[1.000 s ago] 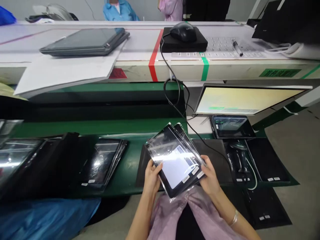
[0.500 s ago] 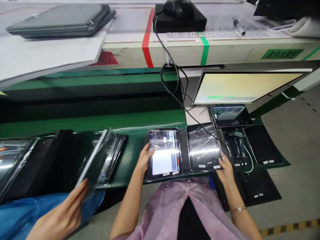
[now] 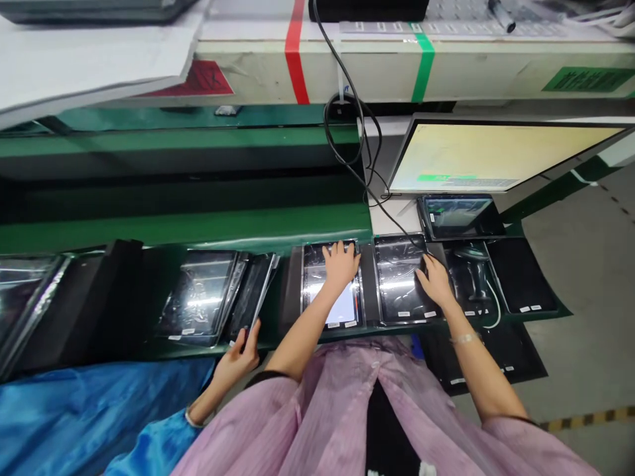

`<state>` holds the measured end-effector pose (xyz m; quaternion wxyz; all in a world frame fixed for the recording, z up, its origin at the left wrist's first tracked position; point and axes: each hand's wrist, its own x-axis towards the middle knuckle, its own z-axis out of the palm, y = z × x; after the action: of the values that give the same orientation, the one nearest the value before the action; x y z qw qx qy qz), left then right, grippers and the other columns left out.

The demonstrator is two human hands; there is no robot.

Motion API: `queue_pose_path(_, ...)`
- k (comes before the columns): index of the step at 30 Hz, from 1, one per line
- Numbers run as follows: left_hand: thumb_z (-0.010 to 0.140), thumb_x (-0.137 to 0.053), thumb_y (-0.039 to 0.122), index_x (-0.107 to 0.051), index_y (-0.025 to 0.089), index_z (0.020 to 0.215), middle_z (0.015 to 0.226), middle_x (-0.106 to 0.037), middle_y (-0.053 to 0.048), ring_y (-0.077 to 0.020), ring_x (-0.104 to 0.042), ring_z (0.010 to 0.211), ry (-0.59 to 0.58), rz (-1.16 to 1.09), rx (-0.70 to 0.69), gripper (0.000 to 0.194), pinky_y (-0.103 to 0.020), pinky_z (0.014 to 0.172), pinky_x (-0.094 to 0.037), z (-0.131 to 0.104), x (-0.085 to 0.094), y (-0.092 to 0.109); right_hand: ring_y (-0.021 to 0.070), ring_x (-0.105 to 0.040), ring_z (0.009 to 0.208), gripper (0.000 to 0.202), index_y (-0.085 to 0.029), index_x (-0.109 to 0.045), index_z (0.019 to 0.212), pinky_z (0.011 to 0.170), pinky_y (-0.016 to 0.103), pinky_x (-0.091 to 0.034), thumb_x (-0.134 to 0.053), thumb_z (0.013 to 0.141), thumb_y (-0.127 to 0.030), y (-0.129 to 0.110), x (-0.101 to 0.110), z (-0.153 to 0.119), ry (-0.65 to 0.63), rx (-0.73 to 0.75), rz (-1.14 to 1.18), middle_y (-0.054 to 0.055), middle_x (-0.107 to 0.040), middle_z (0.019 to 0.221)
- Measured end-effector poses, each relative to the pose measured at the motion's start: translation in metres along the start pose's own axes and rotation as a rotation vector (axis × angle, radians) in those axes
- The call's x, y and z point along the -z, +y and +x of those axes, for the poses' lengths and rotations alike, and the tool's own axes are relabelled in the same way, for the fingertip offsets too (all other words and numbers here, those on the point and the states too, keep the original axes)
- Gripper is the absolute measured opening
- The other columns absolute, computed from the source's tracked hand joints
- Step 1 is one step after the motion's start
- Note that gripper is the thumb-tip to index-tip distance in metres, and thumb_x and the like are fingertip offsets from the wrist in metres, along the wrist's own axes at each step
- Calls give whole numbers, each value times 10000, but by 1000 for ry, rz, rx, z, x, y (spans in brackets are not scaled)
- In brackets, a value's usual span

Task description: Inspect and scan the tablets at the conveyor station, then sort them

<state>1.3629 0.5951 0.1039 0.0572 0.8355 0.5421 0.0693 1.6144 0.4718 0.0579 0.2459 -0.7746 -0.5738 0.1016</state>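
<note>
Watching remotely through the head view. One second back both hands held the two tablets overlapped; half a second back these lay side by side, hands at their outer edges. Now I have the left hand [image 3: 342,264] up on the top half of the lit tablet [image 3: 341,311], fingers spread, grip released. The right hand [image 3: 435,281] has shifted from the lower right corner of the dark tablet [image 3: 399,291] to its upper right side, fingers bent; I cannot tell whether that grip is closed on anything.

To the left, a co-worker's hand [image 3: 238,360] has brought its wrapped tablet [image 3: 251,291] down beside the stack of tablets [image 3: 201,297], tilted, fingers at its lower end.

Materials: flat rectangular slabs, rounded corners, crinkled clear film throwing streaks of glare, small white labels along the near edges. Matte dark mat [image 3: 368,284] beneath both tablets, on a smooth green worktop [image 3: 272,307]. Glossy black cable [image 3: 346,66] looped above. Thin, wrinkled pink garment [image 3: 337,396], semi-sheer
</note>
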Motion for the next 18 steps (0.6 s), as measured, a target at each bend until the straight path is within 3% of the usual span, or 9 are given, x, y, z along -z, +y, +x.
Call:
queue_pose_path(4, 881, -420, 275, -589, 68, 1127, 1022, -595, -218, -336, -559, 985, 67, 95, 39, 363, -628, 1041, -120, 23, -17, 17, 312, -327, 1313, 556, -89, -413, 1337, 1069, 501, -268, -403, 849, -354, -5, -8, 39, 16, -177, -71, 187, -407, 1416)
queue_pose_path(7, 876, -362, 182, -606, 57, 1056, 955, -596, -196, -311, -568, 931, 106, 122, 75, 329, -621, 1047, -103, 27, -26, 18, 300, -334, 1292, 512, -131, -452, 1299, 1058, 513, -261, -407, 841, -355, -6, -12, 46, 80, -268, -38, 147, -422, 1414)
queue_pose_path(11, 873, -347, 166, -607, 74, 1038, 965, -592, -182, -312, -552, 959, 142, 115, 109, 322, -598, 1043, -145, 29, -33, 22, 283, -335, 1286, 490, -161, -463, 1281, 1055, 507, -256, -418, 830, -348, -6, -14, 46, 112, -276, 17, 122, -433, 1408)
queue_pose_path(15, 900, -330, 228, -609, 98, 1074, 1031, -584, -196, -329, -523, 1013, 142, 58, 168, 354, -597, 1021, -191, 29, -28, 25, 293, -322, 1295, 492, -177, -470, 1279, 1054, 516, -255, -429, 826, -365, -6, -11, 45, 84, -283, 25, 120, -408, 1425)
queue_pose_path(18, 902, -379, 372, -586, 109, 1149, 1121, -573, -208, -338, -503, 1062, 111, -53, 145, 416, -532, 986, -298, 10, -13, 4, 320, -300, 1316, 507, -161, -476, 1285, 1066, 531, -244, -433, 829, -378, -1, -5, 25, 78, -301, 6, 145, -381, 1435)
